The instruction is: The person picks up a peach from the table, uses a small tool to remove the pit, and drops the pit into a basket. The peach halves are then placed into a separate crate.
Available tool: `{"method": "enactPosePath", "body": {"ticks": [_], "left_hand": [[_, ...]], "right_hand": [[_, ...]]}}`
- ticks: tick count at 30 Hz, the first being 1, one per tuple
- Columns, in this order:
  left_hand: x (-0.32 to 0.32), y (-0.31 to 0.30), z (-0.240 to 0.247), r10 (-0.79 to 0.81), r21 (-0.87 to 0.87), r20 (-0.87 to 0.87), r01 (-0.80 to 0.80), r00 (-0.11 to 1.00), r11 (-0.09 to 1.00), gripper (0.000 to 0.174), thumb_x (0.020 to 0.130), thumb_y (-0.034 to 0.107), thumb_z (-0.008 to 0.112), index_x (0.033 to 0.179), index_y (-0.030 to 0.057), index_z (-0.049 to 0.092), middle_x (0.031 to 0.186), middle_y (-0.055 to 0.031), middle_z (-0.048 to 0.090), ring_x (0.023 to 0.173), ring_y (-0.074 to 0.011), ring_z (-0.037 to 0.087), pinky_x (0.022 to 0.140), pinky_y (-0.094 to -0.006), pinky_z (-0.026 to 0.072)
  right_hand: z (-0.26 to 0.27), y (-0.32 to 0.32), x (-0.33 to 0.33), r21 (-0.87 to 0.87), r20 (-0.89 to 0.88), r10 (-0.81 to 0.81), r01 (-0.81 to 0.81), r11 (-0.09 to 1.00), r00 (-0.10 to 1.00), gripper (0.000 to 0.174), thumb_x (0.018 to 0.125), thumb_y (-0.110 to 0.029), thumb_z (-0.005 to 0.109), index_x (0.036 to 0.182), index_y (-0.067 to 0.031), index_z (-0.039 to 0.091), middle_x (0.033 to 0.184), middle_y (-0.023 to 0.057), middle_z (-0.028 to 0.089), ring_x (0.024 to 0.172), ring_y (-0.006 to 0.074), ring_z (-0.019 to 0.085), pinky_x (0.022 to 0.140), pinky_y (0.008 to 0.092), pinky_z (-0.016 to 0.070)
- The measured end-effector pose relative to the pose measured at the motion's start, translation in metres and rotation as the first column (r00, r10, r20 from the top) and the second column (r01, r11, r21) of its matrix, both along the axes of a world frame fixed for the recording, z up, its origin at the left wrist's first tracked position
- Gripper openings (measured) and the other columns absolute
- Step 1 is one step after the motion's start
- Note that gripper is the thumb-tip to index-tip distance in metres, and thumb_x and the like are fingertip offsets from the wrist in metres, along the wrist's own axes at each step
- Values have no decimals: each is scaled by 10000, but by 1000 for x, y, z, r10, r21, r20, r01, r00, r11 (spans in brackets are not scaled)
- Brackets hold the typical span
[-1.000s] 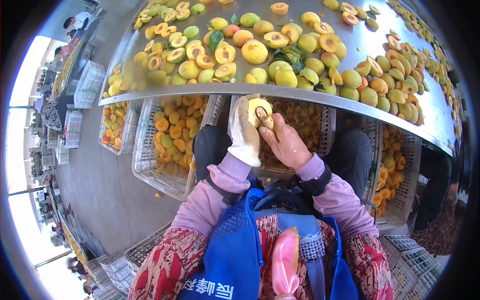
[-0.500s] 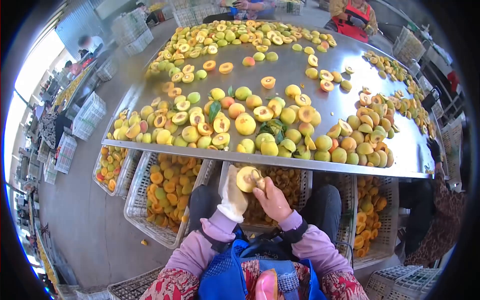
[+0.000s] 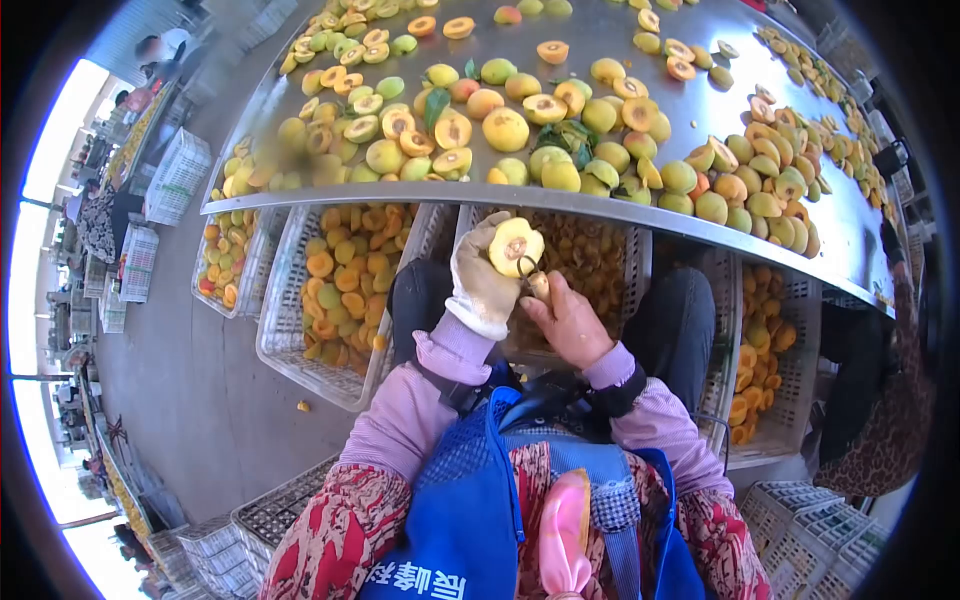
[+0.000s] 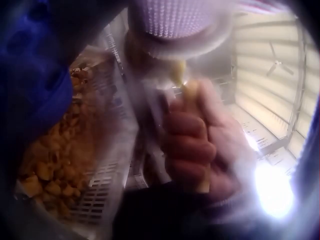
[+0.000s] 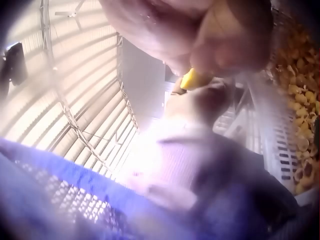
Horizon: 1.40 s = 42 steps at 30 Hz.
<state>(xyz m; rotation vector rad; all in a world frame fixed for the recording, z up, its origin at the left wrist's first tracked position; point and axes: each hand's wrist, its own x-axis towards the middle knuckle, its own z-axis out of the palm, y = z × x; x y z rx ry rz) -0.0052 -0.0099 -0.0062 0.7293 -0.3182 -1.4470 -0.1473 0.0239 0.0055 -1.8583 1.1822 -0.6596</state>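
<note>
My left hand (image 3: pixel 480 280), in a pale, stained glove, holds a halved yellow apricot (image 3: pixel 512 240), its cut face with a brown centre turned upward. In my bare right hand (image 3: pixel 575 322) is a looped pitting tool; its short light handle (image 3: pixel 540 287) is gripped by curled fingers, and the dark wire loop (image 3: pixel 527 265) lies at the lower right edge of the cut face. The left wrist view shows the right hand (image 4: pixel 200 140) wrapped around the handle. A bit of yellow fruit (image 5: pixel 189 79) shows between the hands in the right wrist view.
Ahead, a metal table (image 3: pixel 640 110) carries many whole and halved apricots. Under its edge stand white crates: one with apricot halves (image 3: pixel 345 280) at left, another (image 3: pixel 765 360) at right. A crate of brownish pieces (image 3: pixel 590 250) sits between the knees. Stacked crates (image 3: pixel 180 175) stand at far left.
The head view tilted up over the table, then back down. The wire loop has shifted from over the cut face to its lower right edge. Both hands keep their holds.
</note>
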Motion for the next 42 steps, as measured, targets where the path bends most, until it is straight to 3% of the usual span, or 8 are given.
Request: {"method": "enactPosePath", "body": {"ticks": [3,6,22,31,34,35,39,42], "left_hand": [[0,-5,-11,6,-44,272,6,962,999,239,898,149,439,1035,-31,517,926,-137,610,827,-257,620,771,-386,524],[-6,-9,6,-59,212,-140,88,988,973,362,929,350,383,1024,33,531,934,-127,607,811,-265,611,751,-381,511],[-22,-10,2,190,15,143,-194,971,981,208,861,189,590,991,32,546,917,-114,605,777,-230,614,676,-344,543],[-18,-5,7,80,7,236,-84,968,996,240,880,219,547,1000,11,536,932,-127,605,817,-231,612,714,-355,536],[-18,-8,0,106,-73,366,-85,924,994,174,871,162,559,961,13,561,886,-115,616,786,-208,615,711,-325,530],[-17,-9,-4,123,-122,481,-73,868,990,159,872,155,552,957,22,565,892,-111,613,796,-210,614,718,-321,524],[-15,-5,8,-39,-182,70,51,997,982,318,886,189,541,1162,53,464,1015,-115,563,911,-206,566,819,-335,481],[-12,4,6,7,-187,389,72,921,980,365,895,221,513,1208,58,417,1032,-128,545,928,-222,552,836,-341,469]], "right_hand": [[7,-8,-2,81,-74,34,-28,996,997,310,882,-244,540,936,11,372,774,252,558,778,446,539,634,452,427],[9,-10,4,43,67,-64,61,997,996,301,880,-228,543,957,21,393,805,253,561,782,441,537,642,439,429],[3,-31,12,154,77,-20,8,988,997,307,874,-224,532,957,37,394,828,300,558,828,472,537,675,450,450],[7,-26,6,142,113,22,-38,989,993,335,862,-220,556,1009,30,388,838,284,568,822,438,565,676,433,459],[11,-26,4,375,154,20,-77,924,988,360,860,-219,560,1034,35,373,831,276,568,815,426,568,699,436,455],[7,-28,4,398,123,32,-79,914,992,346,874,-227,546,1036,26,374,783,243,565,722,376,578,628,416,463],[31,-42,-8,633,256,-32,-143,761,966,300,918,-264,493,1028,-6,388,624,106,506,425,182,509,378,315,409],[19,-29,-4,651,448,-146,-209,730,882,280,931,-289,471,998,-29,390,564,20,431,335,93,407,295,255,330]]}}
